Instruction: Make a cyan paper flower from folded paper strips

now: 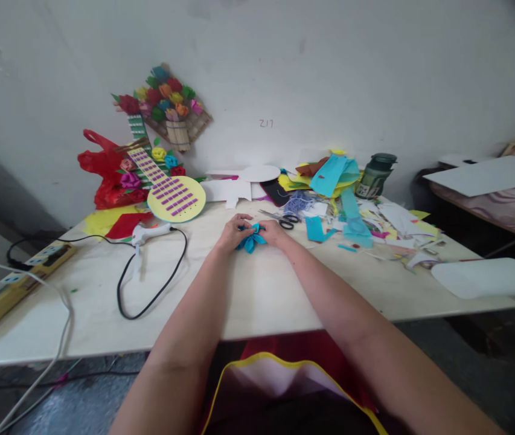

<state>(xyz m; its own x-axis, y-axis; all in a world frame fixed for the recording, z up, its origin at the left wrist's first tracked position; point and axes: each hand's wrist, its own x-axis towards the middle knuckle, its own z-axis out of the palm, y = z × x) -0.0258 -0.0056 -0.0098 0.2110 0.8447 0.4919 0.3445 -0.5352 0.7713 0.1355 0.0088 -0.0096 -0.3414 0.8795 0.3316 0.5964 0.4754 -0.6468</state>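
Between my two hands is a blue paper flower with several pointed petals, held just above the middle of the table. My left hand has its fingers closed on the flower's left side. From the right, my right hand pinches it, the fingertips partly hidden behind the petals. A pair of scissors with black handles lies just beyond my right hand. Blue paper pieces are to the right of it. A white glue gun with a black cord rests on the table left of my hands.
Paper scraps and a dark green bottle crowd the right side. A yellow paper guitar, paper flowers and a red bag stand at the back left. A power strip lies along the left edge.
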